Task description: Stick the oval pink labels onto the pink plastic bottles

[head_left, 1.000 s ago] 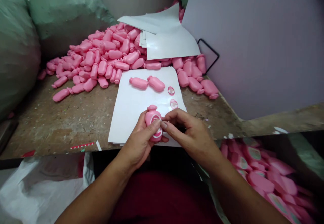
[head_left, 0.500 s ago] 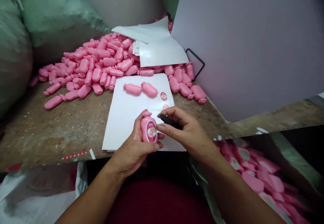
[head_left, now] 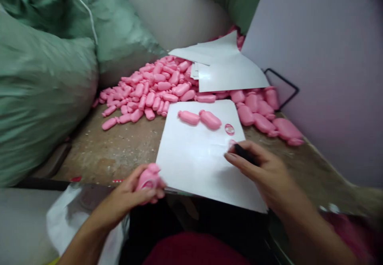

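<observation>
Left hand [head_left: 128, 193] low in frame, fingers [head_left: 146, 195] curled tight and wrapped inward, wrist rolled a bit, bare left forearm [head_left: 80, 243] angling up from the bottom corner. Right hand [head_left: 265, 175] higher and well apart, thumb and fingertips [head_left: 236, 157] pinched together, pointing up and left, wrist slightly bent, bare right forearm [head_left: 317, 235] reaching in from the bottom right. Both hands palm-down-ish, pretty relaxed.

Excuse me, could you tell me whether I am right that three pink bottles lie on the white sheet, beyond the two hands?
Not quite: the head view shows two pink bottles, not three, lying on the white sheet, beyond the left hand and the right hand.
</observation>
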`<state>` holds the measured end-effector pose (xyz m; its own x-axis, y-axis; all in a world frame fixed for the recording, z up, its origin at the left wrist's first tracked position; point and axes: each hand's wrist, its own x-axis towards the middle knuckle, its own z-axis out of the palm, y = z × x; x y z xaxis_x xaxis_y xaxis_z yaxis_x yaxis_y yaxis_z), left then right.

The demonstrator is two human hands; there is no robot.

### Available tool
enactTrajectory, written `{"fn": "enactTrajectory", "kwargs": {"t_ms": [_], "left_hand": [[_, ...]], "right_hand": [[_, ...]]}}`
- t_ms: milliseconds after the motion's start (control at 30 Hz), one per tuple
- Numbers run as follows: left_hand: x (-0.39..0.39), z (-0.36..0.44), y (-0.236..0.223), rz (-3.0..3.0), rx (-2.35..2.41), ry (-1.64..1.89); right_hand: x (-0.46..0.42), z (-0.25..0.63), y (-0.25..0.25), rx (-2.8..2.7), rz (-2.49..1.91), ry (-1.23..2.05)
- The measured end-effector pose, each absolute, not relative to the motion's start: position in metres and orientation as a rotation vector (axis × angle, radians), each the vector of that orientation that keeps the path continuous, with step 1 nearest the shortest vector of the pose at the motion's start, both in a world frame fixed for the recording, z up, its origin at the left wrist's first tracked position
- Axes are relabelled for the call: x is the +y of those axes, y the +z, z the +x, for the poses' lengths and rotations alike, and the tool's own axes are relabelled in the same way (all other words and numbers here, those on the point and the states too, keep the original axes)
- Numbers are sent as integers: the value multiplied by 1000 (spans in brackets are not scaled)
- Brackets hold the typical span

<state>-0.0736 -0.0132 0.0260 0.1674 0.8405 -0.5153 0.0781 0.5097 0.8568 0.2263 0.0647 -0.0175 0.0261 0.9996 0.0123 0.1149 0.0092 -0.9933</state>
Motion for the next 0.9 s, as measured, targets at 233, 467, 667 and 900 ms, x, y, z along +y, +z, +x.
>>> {"fn": "enactTrajectory", "kwargs": {"t_ms": [233,467,667,900], "left_hand": [[-46,-208,44,1472,2206,281],[121,-122,32,1913,2285,286],[215,-89,2,1748,2436,344],[210,-93,-4,1656,2385,482]], "right_hand": [[68,247,-23,-1338,-1376,865],[60,248,-24,-1374,-1412,801],[48,259,-16,-1366,-1470,844],[56,274,-20,-1654,-1698,686]]}}
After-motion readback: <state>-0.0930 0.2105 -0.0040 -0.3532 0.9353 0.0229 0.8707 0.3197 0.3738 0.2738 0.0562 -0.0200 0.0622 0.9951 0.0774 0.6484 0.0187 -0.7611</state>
